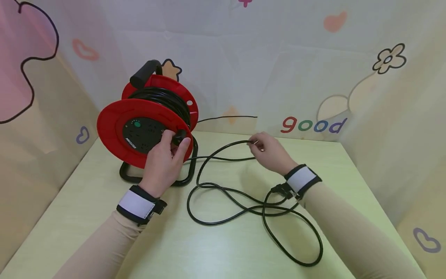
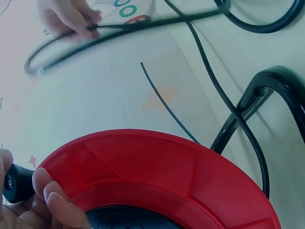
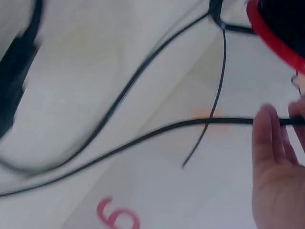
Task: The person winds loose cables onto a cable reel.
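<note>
A red cable reel [image 1: 111,124] with black cable wound on its drum [image 1: 158,95] stands at the left of the table. My left hand [image 1: 162,164] holds the black crank knob [image 1: 179,136] at the right side of its front disc, fingers and thumb around it. To the right, my right hand [image 1: 271,153] pinches the loose black cable [image 1: 226,145] between thumb and fingers, raised above the table. The right wrist view shows the cable [image 3: 190,122] running between those fingers [image 3: 264,138]. Near the right wristband lies a black plug [image 1: 280,190] at the cable's end.
Loose cable loops [image 1: 216,223] spread over the middle and right of the pale table [image 1: 195,252]. The reel sits on a black tube stand [image 1: 130,178], with a black carrying handle [image 1: 144,73] on top. A printed curtain [image 1: 226,77] hangs behind the table.
</note>
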A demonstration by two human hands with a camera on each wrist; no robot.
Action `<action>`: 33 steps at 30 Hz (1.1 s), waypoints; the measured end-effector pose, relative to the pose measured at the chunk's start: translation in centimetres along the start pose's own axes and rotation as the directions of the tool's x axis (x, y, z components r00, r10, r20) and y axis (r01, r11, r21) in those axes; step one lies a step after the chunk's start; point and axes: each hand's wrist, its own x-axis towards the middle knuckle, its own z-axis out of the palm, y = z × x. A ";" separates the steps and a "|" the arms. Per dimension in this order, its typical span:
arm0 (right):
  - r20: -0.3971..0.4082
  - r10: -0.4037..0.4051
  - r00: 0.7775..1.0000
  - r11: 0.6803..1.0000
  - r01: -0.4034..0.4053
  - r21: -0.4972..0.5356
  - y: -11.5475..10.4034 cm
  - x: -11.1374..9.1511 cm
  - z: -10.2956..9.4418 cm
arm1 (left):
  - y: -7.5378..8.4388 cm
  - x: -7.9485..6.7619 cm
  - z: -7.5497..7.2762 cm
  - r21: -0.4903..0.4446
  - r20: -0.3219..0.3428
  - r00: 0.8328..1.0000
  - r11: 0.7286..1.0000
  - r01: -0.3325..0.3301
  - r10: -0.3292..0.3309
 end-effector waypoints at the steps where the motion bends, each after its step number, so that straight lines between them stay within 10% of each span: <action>1: 0.004 0.017 1.000 1.000 -0.017 0.007 0.6 -0.6 -1.1 | 0.0 0.0 0.0 0.001 0.001 1.000 1.000 0.000 0.000; 13: -0.070 0.054 0.996 0.914 -0.078 -0.399 11.7 -9.1 -11.3 | -0.1 0.1 -0.1 -0.009 -0.002 1.000 1.000 -0.013 0.013; 20: 0.084 0.204 0.975 0.894 -0.151 -0.422 14.9 -10.8 -8.4 | -0.1 0.1 0.0 -0.008 -0.002 1.000 1.000 -0.011 0.011; 28: -0.047 0.275 0.960 0.862 -0.268 -0.431 14.4 -7.6 -4.8 | -0.3 0.1 -0.2 0.008 -0.003 1.000 1.000 0.006 -0.006; 33: -0.052 0.176 0.983 0.938 -0.183 -0.293 12.1 -6.2 -2.9 | -0.1 0.1 -0.2 0.009 0.005 1.000 1.000 0.010 -0.010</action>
